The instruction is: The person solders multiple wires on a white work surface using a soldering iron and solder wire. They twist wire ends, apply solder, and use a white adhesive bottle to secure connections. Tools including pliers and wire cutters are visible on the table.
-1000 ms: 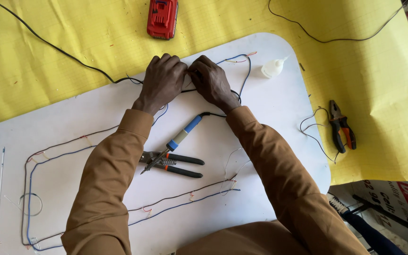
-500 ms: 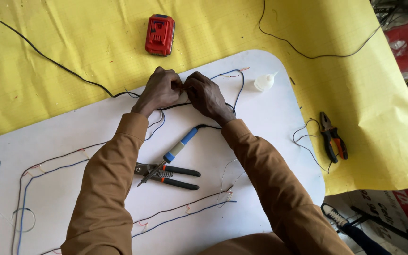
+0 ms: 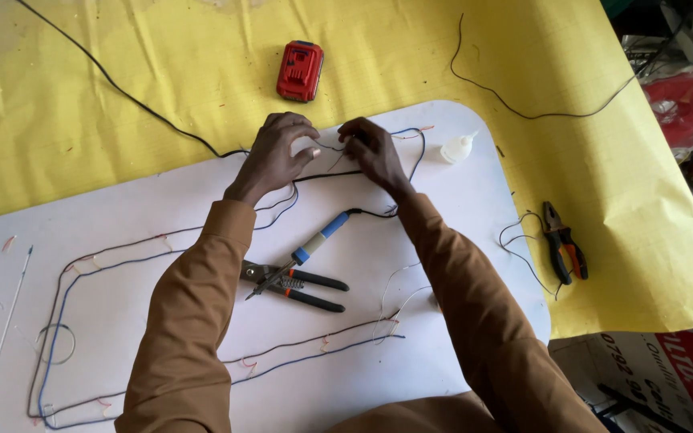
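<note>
Both hands work at the far edge of a white board [image 3: 122,232]. My left hand [image 3: 276,152] and my right hand [image 3: 368,149] each pinch an end of a thin wire [image 3: 329,148] stretched between them. Blue and dark wires [image 3: 82,265] loop around the board. A soldering iron with a blue handle [image 3: 322,234] lies between my forearms, its black cord running toward my right wrist. Black-handled pliers [image 3: 294,285] rest beside my left sleeve.
A red battery pack [image 3: 299,70] sits on the yellow sheet [image 3: 162,72] beyond the board. A small white glue bottle [image 3: 456,148] stands near the board's right corner. Orange-and-black pliers [image 3: 563,240] and loose black wire [image 3: 523,104] lie at right. Boxes sit below right.
My hands have drawn slightly apart, showing the thin wire between them. The camera view has shifted, so the board and tools sit lower in the picture.
</note>
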